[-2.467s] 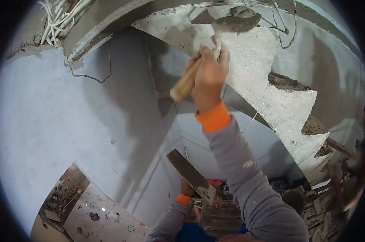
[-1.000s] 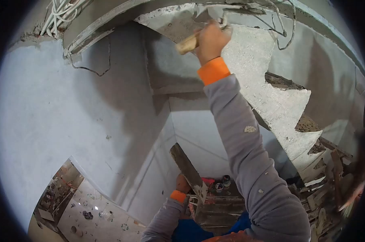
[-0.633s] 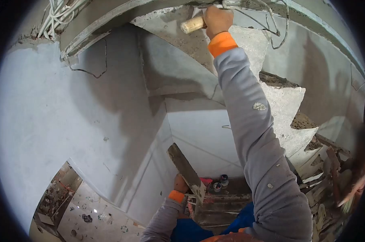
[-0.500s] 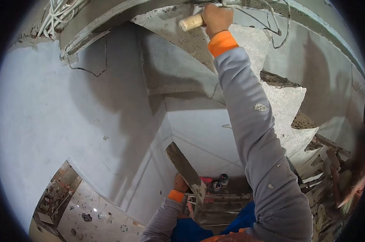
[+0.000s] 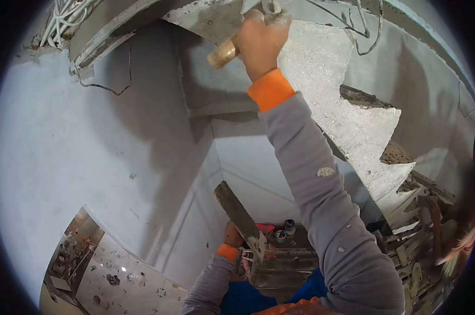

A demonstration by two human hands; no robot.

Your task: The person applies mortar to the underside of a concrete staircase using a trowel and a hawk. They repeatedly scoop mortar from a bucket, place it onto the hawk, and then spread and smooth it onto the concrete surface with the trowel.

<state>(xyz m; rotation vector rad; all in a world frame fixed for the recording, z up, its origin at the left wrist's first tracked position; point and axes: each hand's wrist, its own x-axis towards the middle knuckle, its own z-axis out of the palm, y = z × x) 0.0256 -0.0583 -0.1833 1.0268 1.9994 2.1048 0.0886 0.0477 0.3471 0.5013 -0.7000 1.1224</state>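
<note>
High in the view, my right hand (image 5: pixel 264 42) is wrapped round the thick wooden handle (image 5: pixel 224 52) of a trowel; a bit of its metal shank shows above my knuckles. The trowel lies against the pale underside of a concrete stair (image 5: pixel 313 63), its blade mostly out of sight. Low in the middle, my left hand (image 5: pixel 232 235) is closed at the side of a narrow, mortar-smeared board (image 5: pixel 237 212) that tilts upward. My fingers there are partly hidden behind the board.
Bent steel wires (image 5: pixel 364 31) hang at the top right, and white cables (image 5: pixel 64 21) bunch at the top left. Wooden planks (image 5: pixel 285 265) and small jars (image 5: pixel 289 227) lie below. Another person's hand (image 5: pixel 461 245) shows at the right edge. A tiled floor (image 5: pixel 124 275) lies lower left.
My right hand has moved left and down with the trowel, and more of the handle and shank shows. My left hand and the board have hardly moved.
</note>
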